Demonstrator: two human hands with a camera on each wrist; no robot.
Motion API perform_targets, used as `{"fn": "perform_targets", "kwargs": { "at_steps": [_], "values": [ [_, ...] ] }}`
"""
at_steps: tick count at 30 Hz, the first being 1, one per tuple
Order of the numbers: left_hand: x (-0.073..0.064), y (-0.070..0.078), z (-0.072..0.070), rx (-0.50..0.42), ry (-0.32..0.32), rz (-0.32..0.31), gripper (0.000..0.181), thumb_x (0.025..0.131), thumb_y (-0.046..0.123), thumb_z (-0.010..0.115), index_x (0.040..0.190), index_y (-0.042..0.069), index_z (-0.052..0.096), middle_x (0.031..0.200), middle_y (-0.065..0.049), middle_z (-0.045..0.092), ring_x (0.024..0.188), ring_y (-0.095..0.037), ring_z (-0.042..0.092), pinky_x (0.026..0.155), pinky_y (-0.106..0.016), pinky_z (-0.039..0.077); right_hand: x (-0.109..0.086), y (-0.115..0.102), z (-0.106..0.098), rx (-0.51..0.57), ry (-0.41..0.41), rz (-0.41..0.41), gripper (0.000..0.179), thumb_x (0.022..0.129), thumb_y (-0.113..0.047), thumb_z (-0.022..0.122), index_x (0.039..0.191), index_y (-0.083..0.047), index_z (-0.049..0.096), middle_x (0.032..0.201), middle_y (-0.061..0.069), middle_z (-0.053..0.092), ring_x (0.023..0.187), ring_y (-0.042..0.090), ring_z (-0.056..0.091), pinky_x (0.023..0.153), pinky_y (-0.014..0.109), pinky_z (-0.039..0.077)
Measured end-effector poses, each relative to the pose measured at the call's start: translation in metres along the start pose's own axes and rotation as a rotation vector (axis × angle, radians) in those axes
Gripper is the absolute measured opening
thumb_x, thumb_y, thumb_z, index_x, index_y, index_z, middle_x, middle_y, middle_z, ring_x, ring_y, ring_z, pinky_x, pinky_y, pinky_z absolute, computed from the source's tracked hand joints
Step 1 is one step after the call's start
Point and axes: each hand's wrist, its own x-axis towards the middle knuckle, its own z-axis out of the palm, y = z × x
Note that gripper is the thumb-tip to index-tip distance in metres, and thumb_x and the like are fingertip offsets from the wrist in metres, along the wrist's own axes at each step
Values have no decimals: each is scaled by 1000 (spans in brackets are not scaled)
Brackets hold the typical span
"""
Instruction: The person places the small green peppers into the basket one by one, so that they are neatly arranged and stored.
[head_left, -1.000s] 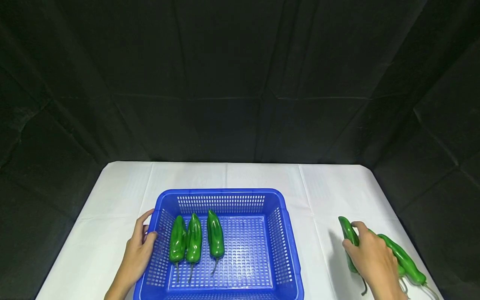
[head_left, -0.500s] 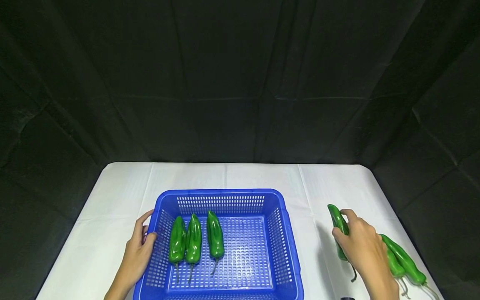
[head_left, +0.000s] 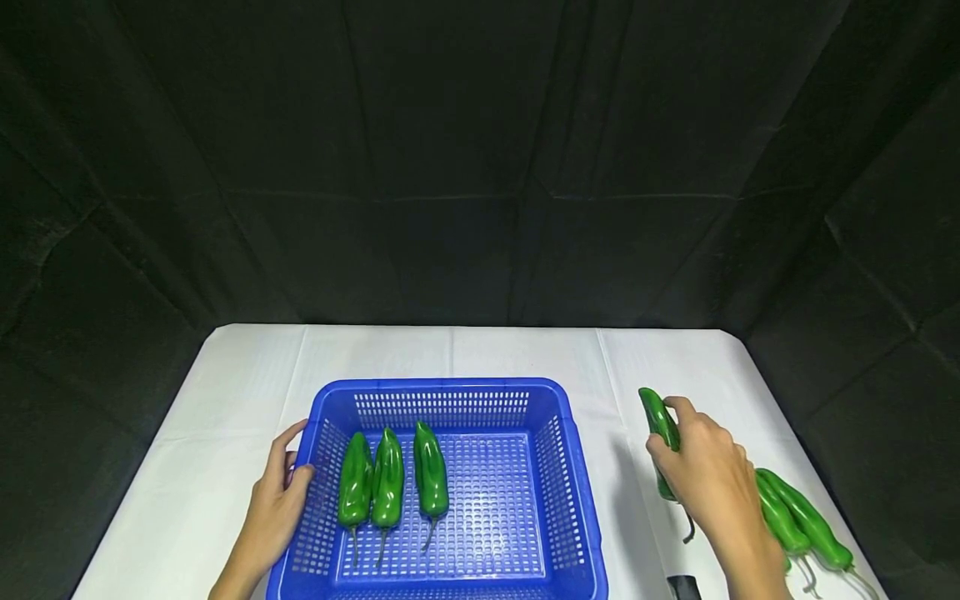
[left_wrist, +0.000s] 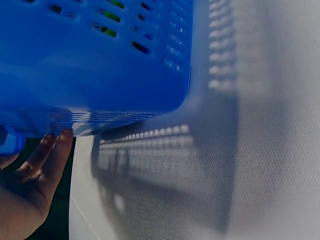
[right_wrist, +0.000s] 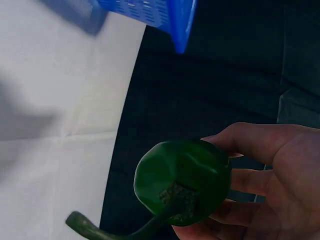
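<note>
My right hand (head_left: pixel 708 467) holds a green chili pepper (head_left: pixel 660 429) above the white table, to the right of the basket. In the right wrist view, the pepper's stem end (right_wrist: pixel 182 182) faces the camera, with thumb and fingers around its side. My left hand (head_left: pixel 277 500) grips the left rim of a blue plastic basket (head_left: pixel 450 384). From the left wrist, its fingertips (left_wrist: pixel 62 137) touch the basket's outer wall; the thumb is mostly hidden. Inside the basket lie three green peppers, the left one (head_left: pixel 355 481), the middle one (head_left: pixel 387 479) and a third (head_left: pixel 431 471) slightly apart.
At the table's right edge lie more green peppers (head_left: pixel 810 521), partly hidden by my right forearm. A dark object (head_left: pixel 683 587), seen only in part, shows beside that forearm. White cloth (head_left: pixel 525 350) covers the table; black cloth (head_left: pixel 450 167) hangs around it.
My right hand has lifted the pepper away from the others and moved it left and farther from me. The dark object has come into view beside the forearm. My left hand stays put.
</note>
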Motion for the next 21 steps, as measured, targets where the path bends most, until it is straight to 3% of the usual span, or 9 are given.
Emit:
{"fn": "perform_targets", "kwargs": {
  "at_steps": [21],
  "values": [
    [0,-1,0,-4,-6,7,56,102,5,39,154,19,27,115,-21,62,79,-26,67,54,-34,56,8,-38,-4,38,50,-52,44,87,-16,65,126,1,58,93,23,66,69,36,62,52,50,48]
  ]
}}
